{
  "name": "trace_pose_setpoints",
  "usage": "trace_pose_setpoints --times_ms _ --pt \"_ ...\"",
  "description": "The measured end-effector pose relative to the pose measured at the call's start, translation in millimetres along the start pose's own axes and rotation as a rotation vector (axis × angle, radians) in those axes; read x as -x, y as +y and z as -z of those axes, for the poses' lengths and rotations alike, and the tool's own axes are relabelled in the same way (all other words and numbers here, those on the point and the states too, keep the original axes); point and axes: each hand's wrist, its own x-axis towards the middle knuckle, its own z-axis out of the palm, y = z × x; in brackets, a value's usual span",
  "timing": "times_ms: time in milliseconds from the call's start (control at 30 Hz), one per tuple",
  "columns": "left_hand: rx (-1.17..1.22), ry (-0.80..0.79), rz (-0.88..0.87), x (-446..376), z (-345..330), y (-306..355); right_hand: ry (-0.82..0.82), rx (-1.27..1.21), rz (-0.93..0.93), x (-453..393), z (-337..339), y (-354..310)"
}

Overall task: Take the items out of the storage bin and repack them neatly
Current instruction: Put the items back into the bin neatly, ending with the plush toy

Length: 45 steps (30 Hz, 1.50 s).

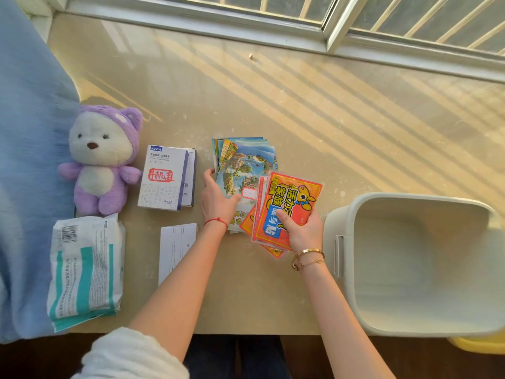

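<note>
Sunlight from the window is falling in stripes on the beige desk [300, 110]. The left hand [216, 199] is lying open and flat, pressing the edge of a fanned stack of postcards [246, 162]. The right hand [302, 228] is closing around several orange heat-patch packets [289, 203], thumb on top. Just right of this hand the storage bin [418, 263] is standing empty. Left of the left hand are lying a white box [166, 179], a plush bear [99, 160] and a tissue pack [84, 269]. The packets are probably light, thin and slippery; pinching them together near one edge seems safest.
</note>
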Motion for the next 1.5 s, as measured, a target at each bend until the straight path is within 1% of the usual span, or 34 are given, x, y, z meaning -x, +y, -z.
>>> trace_pose_setpoints --times_ms 100,233,300,400,467,567,733,833,933,1067,1133,1233,1333,1500 --pt "-0.01 -0.072 -0.077 6 11 -1 0.005 0.006 0.013 4 2 -1" --pt "0.074 -0.123 -0.101 18 36 3 -0.008 -0.018 0.022 15 4 -11" --pt "0.104 -0.126 -0.107 28 54 8 -0.017 -0.046 0.023 24 8 -18" --pt "0.15 -0.087 -0.151 46 84 17 -0.032 -0.07 0.031 41 20 -30" --pt "0.183 -0.063 -0.185 60 103 25 -0.049 -0.107 0.038 54 32 -40" --pt "0.237 -0.073 -0.219 88 125 41 -0.069 -0.136 0.062 71 59 -50" --pt "0.267 -0.112 -0.266 138 127 71 -0.056 -0.183 0.03 86 127 -58" --pt "0.304 -0.156 -0.258 170 107 93 -0.031 -0.173 0.037 82 181 -58" --pt "0.32 -0.207 -0.249 203 69 114 0.0 -0.158 0.028 62 240 -49" --pt "0.316 -0.235 -0.188 244 -1 135 0.021 -0.031 0.032 25 313 -32" --pt "0.3 -0.237 -0.149 258 -35 138 -0.001 0.045 0.039 6 338 -21" --pt "0.266 -0.234 -0.077 268 -82 135 -0.057 0.15 0.035 -24 359 -2" --pt "0.22 -0.21 -0.037 271 -120 129 -0.101 0.252 0.035 -50 365 16" --pt "0.086 -0.198 0.012 266 -167 123 -0.136 0.277 -0.042 -89 354 48"
